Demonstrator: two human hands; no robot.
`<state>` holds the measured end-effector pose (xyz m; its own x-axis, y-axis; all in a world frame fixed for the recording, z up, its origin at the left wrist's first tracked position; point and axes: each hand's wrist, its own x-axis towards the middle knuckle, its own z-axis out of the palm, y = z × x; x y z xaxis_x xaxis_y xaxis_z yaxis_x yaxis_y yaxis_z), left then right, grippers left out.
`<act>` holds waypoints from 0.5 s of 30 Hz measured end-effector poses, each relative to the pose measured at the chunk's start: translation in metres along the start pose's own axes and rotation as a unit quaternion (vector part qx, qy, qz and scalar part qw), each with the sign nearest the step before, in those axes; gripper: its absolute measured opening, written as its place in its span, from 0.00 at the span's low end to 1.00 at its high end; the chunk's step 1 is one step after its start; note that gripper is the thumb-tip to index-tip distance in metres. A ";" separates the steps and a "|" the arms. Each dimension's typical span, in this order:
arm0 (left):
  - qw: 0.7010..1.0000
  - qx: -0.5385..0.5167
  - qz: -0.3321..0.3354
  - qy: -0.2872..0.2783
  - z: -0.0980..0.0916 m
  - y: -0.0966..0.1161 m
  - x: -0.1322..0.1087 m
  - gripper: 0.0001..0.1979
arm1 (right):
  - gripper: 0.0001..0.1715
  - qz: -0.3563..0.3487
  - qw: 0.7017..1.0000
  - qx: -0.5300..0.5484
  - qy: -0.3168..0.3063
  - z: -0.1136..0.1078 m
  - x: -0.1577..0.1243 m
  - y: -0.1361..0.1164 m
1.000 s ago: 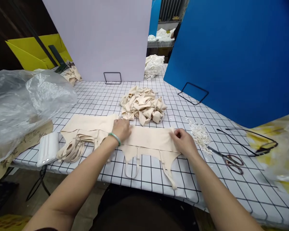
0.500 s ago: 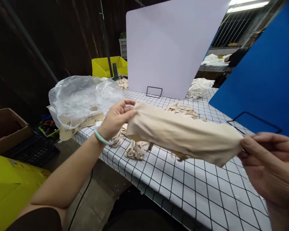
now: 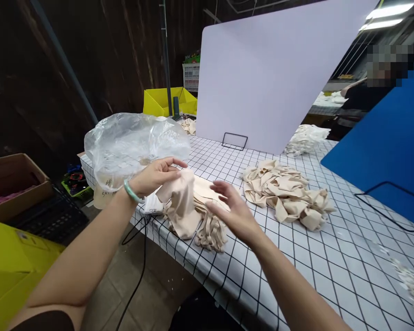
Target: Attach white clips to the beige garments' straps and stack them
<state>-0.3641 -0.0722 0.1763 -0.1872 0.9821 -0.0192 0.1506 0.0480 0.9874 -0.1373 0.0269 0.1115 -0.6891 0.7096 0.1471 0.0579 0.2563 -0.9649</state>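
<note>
Between the thumb and fingers of my left hand [image 3: 158, 177], which wears a pale green bangle, a beige cloth piece [image 3: 184, 204] is pinched by its top and hangs in folds over the table's near edge. My right hand [image 3: 234, 209] is held apart from it, fingers spread and nothing in them. Behind and beneath that hand lies a flat stack of beige cloth [image 3: 203, 195]. Just in front of the stack a bunch of beige cloth strips [image 3: 211, 233] rests on the checked table [image 3: 262, 257]. A loose heap of cloth pieces [image 3: 286, 191] lies to the right.
A clear plastic bag [image 3: 134, 142] sits at the table's left end. Near the edge is a white box-like thing [image 3: 153, 204] with a black cable. A white board [image 3: 255, 78] and a blue board [image 3: 389, 142] stand on the table. Behind the blue one is another person [image 3: 362, 96].
My right hand has let go of the cloth and moved left. The cloth, stretched between both hands before, now hangs from my left hand alone. The view has shifted, showing the whole heap.
</note>
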 end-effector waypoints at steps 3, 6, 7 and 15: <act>0.998 0.006 0.051 -0.029 0.009 0.029 -0.015 0.18 | 0.52 0.007 0.988 0.011 -0.154 0.017 0.016 -0.014; 0.994 0.024 0.101 0.026 0.010 0.058 -0.035 0.16 | 0.30 0.085 0.959 0.009 -0.269 0.010 0.016 -0.018; 0.991 0.030 0.113 0.057 0.009 0.064 -0.042 0.16 | 0.23 0.096 0.955 -0.003 -0.279 0.003 0.009 -0.016; 0.988 0.016 0.064 0.143 -0.019 0.031 -0.066 0.15 | 0.14 0.137 0.961 0.174 -0.163 -0.043 -0.070 0.008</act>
<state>-0.3660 -0.1388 0.2116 -0.4298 0.8896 0.1547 0.2213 -0.0624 0.9732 -0.0575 0.0079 0.1031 -0.8751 0.4619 -0.1447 0.0634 -0.1870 -0.9803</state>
